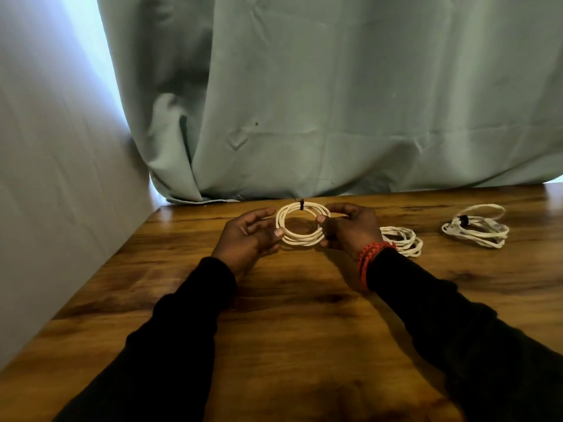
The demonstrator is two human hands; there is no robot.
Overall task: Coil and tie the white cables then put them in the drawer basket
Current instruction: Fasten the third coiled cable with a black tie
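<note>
A white cable coil (300,239) with a small black tie (302,205) at its far side is held just above the wooden table (304,330). My right hand (350,229) grips the coil's right side between thumb and curled fingers. My left hand (249,236) is at the coil's left side, its thumb touching the loops and its fingers spread and relaxed. A second white coil (403,240) lies on the table just right of my right hand. A third white coil (475,228), with a black tie, lies further right. No drawer basket is in view.
A grey-green curtain (335,102) hangs behind the table's far edge. A pale wall (45,178) runs along the table's left side. A red bead bracelet (370,257) is on my right wrist.
</note>
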